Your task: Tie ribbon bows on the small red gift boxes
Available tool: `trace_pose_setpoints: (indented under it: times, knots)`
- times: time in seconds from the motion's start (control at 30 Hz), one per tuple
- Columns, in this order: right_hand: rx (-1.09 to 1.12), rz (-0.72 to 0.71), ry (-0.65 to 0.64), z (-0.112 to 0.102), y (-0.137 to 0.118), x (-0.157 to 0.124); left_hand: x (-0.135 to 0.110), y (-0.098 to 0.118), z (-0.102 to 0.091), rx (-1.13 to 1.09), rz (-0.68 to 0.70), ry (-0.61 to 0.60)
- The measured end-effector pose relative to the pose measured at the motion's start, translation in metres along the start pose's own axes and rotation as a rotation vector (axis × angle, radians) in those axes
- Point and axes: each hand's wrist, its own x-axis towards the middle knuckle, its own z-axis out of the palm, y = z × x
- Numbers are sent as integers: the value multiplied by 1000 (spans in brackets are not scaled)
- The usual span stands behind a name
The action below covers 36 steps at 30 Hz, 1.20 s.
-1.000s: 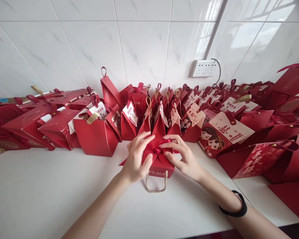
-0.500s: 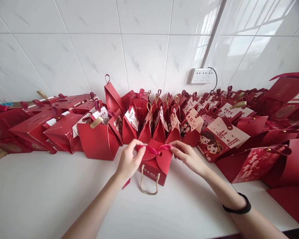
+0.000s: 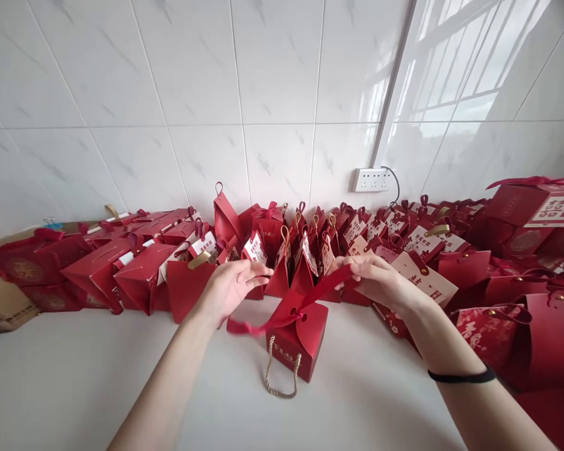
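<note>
My right fingers pinch the ribbon above the box; my left fingers, parted, hold nothing. Probably mid-tying, I next need the loose end below them.

Soft, bright daylight fills the view, cool and whitish on the tiled wall. A barred window shows as a glossy reflection at the upper right, its brightest patches washing out the tile pattern. The counter looks pale at left and greyer at right, where a diffuse shadow spreads beside the red box. Motion blur smears the left end of the ribbon, and the fingers have slightly soft edges. Wide-angle distortion slants the tile seams and stretches the boxes at the right edge. Small lettering is mostly too soft to read.
</note>
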Motion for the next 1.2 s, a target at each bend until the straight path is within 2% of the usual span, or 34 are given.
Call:
trace_pose_setpoints:
  times: [0.1,0.2,0.3,0.37,0.43,0.53,0.63,0.73,0.87,1.0,1.1,1.2]
  knots:
    - [89,-90,-98,17,-19,19,2,27,18,227,29,-133]
    - [142,-121,-162,34,-26,33,-3,40,37,681,35,-152]
    - [176,-132,-158,43,-27,39,-12,33,50,1179,-155,-158]
    - [180,-125,-172,44,-29,38,-17,23,57,1404,-283,-196]
    - [144,-140,-194,42,-31,34,-19,13,62,1530,-335,-247]
    - [-13,-183,-144,40,-36,26,-19,3,66,1612,-311,-340]
    - [-196,-192,-11,42,-41,20,-16,1,67,1652,-237,-425]
    - [-260,-223,95,46,-45,17,-12,6,62,1584,-204,-424]
    - [-243,-304,224,49,-48,16,-4,23,42,1326,-359,-376]
    - [-251,-319,384,48,-48,17,-4,46,17,1306,-385,-423]
    - [-244,-299,425,50,-46,20,-7,60,3,1120,-310,-514]
    - [-195,-269,399,54,-42,22,-9,63,3,769,-92,-562]
